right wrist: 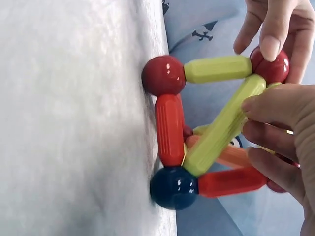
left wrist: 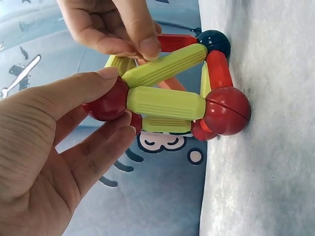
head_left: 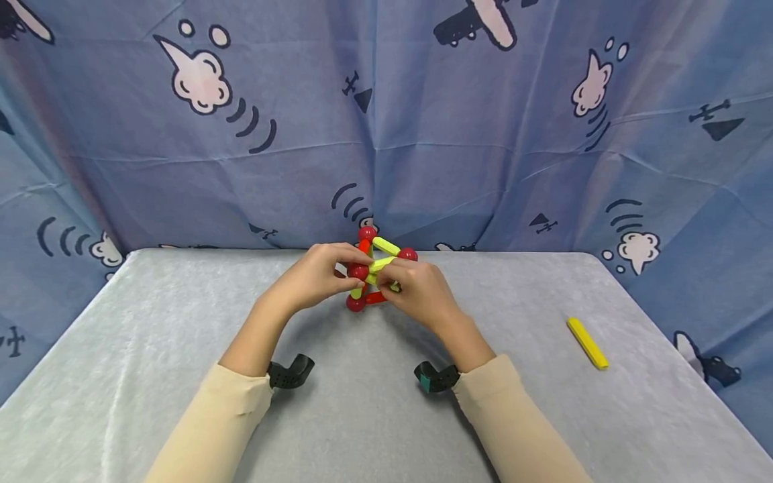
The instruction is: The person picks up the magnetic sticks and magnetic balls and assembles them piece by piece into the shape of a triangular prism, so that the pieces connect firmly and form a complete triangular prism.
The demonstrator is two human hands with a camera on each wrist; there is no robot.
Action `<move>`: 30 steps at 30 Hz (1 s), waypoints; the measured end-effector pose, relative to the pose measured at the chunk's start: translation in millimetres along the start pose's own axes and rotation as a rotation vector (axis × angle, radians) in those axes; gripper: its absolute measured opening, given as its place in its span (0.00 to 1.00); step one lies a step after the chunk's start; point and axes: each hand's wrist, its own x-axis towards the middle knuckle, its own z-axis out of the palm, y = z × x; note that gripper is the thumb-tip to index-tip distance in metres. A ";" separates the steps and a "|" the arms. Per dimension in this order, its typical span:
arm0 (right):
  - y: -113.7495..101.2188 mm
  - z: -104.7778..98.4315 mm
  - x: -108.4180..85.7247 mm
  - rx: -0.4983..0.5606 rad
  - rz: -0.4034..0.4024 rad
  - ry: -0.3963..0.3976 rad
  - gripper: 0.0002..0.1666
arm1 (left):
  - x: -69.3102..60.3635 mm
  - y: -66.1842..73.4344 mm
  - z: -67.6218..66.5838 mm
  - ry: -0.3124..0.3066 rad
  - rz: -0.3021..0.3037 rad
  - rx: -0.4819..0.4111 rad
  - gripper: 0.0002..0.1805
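Note:
A frame of magnetic building rods and balls stands upright on the table, built of red balls, a dark blue ball (right wrist: 173, 188) and red, orange and yellow-green rods. My left hand (head_left: 320, 272) pinches an upper red ball (left wrist: 109, 100) between thumb and fingers. With bent fingers my right hand (head_left: 423, 292) pinches a slanting yellow-green rod (right wrist: 216, 135) near its upper end. That rod runs from the blue ball up to the held ball. A lower red ball (left wrist: 227, 111) rests on the table under an upright yellow-green rod (left wrist: 166, 103). My hands hide part of the far side.
A single yellow rod (head_left: 588, 343) lies on the table's right side. The table (head_left: 181, 335) has a pale grey cloth. Close behind the frame hangs a blue patterned curtain (head_left: 423, 134). Black wrist straps (head_left: 292, 372) are on both forearms.

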 end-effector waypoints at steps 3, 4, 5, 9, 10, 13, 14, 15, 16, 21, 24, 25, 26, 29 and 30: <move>4.2 -1.3 -1.0 0.037 0.029 0.003 0.08 | 0.3 0.3 0.1 0.001 0.001 0.004 0.18; 6.4 -2.5 -1.1 0.062 0.040 0.010 0.07 | 0.3 0.6 -0.1 0.002 0.002 0.006 0.18; 9.0 -3.8 -1.3 0.093 0.052 0.025 0.06 | 0.5 0.6 -0.3 0.003 0.002 0.007 0.18; 21.7 -8.9 -3.0 0.239 0.129 0.156 0.06 | 1.1 2.5 -1.3 0.005 -0.002 0.011 0.18; 25.4 -9.4 -3.8 0.272 0.165 0.200 0.05 | 1.4 2.8 -1.5 0.004 -0.006 0.011 0.18; 36.1 -9.3 -7.7 0.387 0.302 0.333 0.02 | 2.3 3.0 -1.8 0.001 -0.019 0.010 0.18; 39.7 -8.8 -8.9 0.441 0.351 0.360 0.02 | 2.4 2.8 -1.9 0.000 -0.022 0.010 0.19; 43.1 -8.0 -10.0 0.502 0.397 0.366 0.03 | 2.5 2.5 -1.9 -0.001 -0.026 0.009 0.19; 46.1 -7.2 -11.1 0.571 0.437 0.348 0.06 | 2.5 2.3 -2.1 -0.001 -0.029 0.006 0.19; 55.5 4.9 -16.5 0.730 0.550 -0.035 0.26 | 1.7 1.3 -3.0 0.002 -0.032 0.002 0.19; 56.1 19.5 -20.7 0.700 0.543 -0.217 0.33 | 1.2 1.2 -3.1 0.007 -0.024 0.002 0.19; 56.1 24.2 -22.2 0.689 0.542 -0.232 0.33 | 1.0 1.0 -2.8 0.010 -0.019 0.005 0.19; 55.2 28.0 -23.6 0.684 0.553 -0.234 0.32 | 0.6 1.4 -2.3 0.010 -0.014 0.008 0.18; 52.7 34.5 -28.0 0.639 0.584 -0.206 0.28 | 0.1 2.4 0.7 0.006 0.001 0.026 0.18; 52.2 35.3 -29.3 0.615 0.600 -0.187 0.28 | -0.1 3.0 2.0 0.005 0.006 0.036 0.18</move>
